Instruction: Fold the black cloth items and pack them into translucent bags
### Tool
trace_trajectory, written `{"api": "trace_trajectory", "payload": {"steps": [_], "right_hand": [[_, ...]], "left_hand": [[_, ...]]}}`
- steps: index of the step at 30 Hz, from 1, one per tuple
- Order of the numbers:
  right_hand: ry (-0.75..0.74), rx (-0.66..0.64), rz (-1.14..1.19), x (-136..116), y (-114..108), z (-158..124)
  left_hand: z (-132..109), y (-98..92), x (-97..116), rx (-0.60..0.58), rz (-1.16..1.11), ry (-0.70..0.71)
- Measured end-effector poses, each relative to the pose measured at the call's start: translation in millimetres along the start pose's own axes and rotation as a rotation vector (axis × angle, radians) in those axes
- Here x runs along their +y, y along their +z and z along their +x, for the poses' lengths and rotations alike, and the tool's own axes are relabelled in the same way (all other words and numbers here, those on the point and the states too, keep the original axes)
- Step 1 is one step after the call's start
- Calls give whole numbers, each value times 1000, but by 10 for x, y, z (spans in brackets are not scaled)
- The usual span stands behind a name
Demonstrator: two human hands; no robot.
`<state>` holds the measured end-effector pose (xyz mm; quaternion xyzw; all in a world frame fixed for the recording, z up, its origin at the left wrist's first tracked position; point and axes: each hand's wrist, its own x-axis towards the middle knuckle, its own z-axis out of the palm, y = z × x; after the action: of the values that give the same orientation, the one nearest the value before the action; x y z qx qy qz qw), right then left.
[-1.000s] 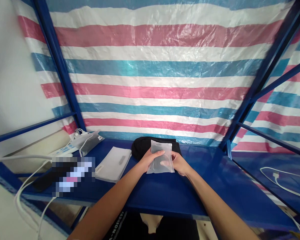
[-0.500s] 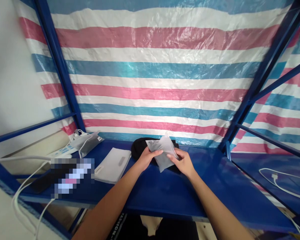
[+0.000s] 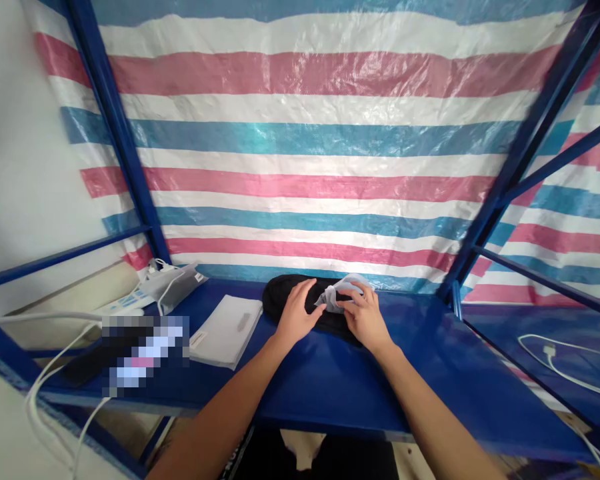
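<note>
A thin, translucent whitish plastic bag (image 3: 330, 298) is bunched up over a black, soft-looking item (image 3: 280, 293), which lies near the back of the blue shelf. My right hand (image 3: 367, 317) grips the bag with curled fingers, and part of the bag shows behind them. To its left, my left hand (image 3: 299, 313) rests over the black item with thumb and fingers apart. Its thumb tip is at the bag's left edge; whether it touches is hard to tell. The hands and bag hide part of the black item, so I cannot make out its kind.
White papers or flat packets (image 3: 227, 331) lie left of my hands. Farther left are a dark flat object (image 3: 87, 360), a pixelated patch, a grey pouch (image 3: 183, 290) and white cables (image 3: 45, 380). Blue metal posts (image 3: 123, 147) frame the shelf (image 3: 430, 373); a striped plastic sheet (image 3: 300, 140) hangs behind.
The bag was spread out and held up between both hands; now it is crumpled and lower, toward the right hand. My left hand has let go and its fingers have spread.
</note>
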<state>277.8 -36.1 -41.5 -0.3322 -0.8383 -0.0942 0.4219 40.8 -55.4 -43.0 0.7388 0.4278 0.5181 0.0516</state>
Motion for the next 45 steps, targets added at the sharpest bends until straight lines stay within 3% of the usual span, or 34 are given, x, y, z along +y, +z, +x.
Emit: {"api": "trace_trajectory", "payload": {"steps": [6, 10, 17, 24, 27, 33, 36, 45], "right_hand": [[-55, 43, 161, -47, 20, 15], [-28, 102, 219, -137, 23, 30], [-66, 38, 188, -159, 68, 16], [-77, -13, 105, -180, 46, 55], [-57, -10, 58, -100, 10, 68], [59, 82, -29, 343, -143, -8], [123, 104, -29, 477, -131, -58], [210, 79, 112, 447, -1, -89]], "left_hand": [[-51, 37, 97, -123, -72, 97], [-78, 81, 153, -118, -162, 79], [-103, 134, 101, -33, -114, -11], [-77, 94, 105, -78, -82, 67], [-25, 35, 133, -54, -77, 73], [101, -199, 51, 150, -35, -30], [117, -229, -17, 192, -33, -69], [53, -34, -94, 6, -113, -126]]}}
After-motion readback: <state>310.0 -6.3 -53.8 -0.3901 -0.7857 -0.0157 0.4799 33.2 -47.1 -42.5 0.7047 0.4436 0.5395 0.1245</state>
